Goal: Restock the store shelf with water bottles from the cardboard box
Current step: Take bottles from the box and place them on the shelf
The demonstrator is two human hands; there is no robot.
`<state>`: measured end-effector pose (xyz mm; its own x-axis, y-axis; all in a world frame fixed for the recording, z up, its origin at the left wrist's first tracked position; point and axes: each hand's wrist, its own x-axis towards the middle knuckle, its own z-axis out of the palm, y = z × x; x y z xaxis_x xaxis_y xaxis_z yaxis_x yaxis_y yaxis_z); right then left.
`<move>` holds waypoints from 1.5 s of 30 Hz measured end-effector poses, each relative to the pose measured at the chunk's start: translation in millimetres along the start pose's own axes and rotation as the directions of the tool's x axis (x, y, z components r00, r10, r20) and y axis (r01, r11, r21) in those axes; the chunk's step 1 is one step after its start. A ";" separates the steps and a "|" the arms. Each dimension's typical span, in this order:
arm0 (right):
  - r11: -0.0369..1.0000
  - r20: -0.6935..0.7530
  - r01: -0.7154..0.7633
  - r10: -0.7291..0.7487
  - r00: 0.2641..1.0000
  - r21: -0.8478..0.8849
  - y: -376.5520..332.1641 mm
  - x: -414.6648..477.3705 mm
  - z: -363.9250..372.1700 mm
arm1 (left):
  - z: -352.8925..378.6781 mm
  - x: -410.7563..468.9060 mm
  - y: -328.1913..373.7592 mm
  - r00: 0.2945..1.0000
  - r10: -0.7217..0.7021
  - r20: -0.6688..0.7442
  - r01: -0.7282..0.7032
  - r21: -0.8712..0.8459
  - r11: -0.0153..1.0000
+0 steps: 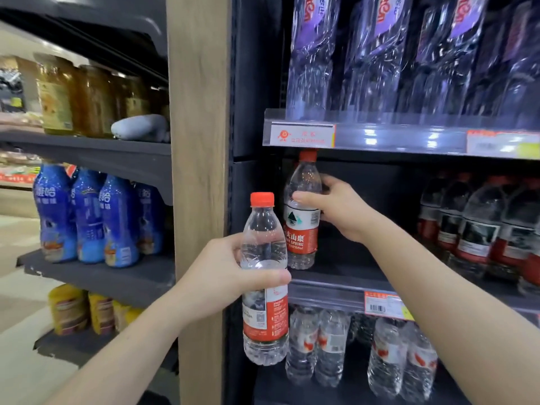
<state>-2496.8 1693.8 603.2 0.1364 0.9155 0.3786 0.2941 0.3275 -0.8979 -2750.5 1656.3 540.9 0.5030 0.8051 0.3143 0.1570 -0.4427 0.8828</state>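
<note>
Right, two bottles in play here: the left hand [222,276] comes in from the lower left of the frame, its grip wrapped round the middle of a water bottle [264,287] with a red cap and red-and-white label, held upright in front of the wooden post [198,141], clear of any shelf. Over at centre, the right hand [336,209] has its grip closed on a second bottle [302,217] of the same kind, thumb on the near side just above the label, fingers curled round the far side. That one stands upright at the left end of the middle shelf [336,276], its base down at the deck, though whether it is fully resting there I cannot tell. Well apart, at the right edge of that shelf, a row of matching bottles [482,229] is packed together. Above, tall bottles with purple labels [380,54] fill the upper shelf; below, small clear bottles [350,346] stand behind a price tag [385,305]. At the left of the frame, blue bottles [87,214] and amber jars [73,97] sit on a separate rack.
</note>
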 end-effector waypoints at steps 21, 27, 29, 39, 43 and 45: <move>0.958 -0.082 -0.076 0.055 0.995 -0.275 47.6 9.4 10.0 | 11.5 -16.8 -12.5 0.995 -0.031 -0.098 0.030 -0.013 0.999; 0.966 -0.135 -0.069 0.035 0.990 -0.249 55.9 14.8 16.8 | 15.1 -20.6 -19.1 0.995 -0.053 -0.087 0.050 -0.033 0.998; 0.966 -0.146 -0.079 0.044 0.988 -0.247 55.5 16.1 17.0 | 16.4 -20.5 -19.6 0.994 -0.056 -0.091 0.053 -0.029 0.998; 0.931 -0.228 -0.122 0.044 0.973 -0.343 58.0 17.5 17.1 | 22.0 -18.4 -29.8 0.991 -0.067 -0.116 0.059 -0.067 0.996; 0.940 -0.218 -0.117 0.047 0.975 -0.320 63.0 21.4 16.3 | 25.1 -19.1 -34.8 0.991 -0.075 -0.107 0.066 -0.081 0.995; 0.945 -0.216 -0.113 0.046 0.975 -0.307 67.1 25.1 15.5 | 25.9 -21.4 -37.8 0.992 -0.073 -0.103 0.063 -0.097 0.993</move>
<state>-2488.4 1742.4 549.1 0.3512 0.8573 0.3764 0.5528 0.1346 -0.8224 -2745.2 1645.6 491.8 0.4003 0.8716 0.2830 0.1052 -0.3505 0.9307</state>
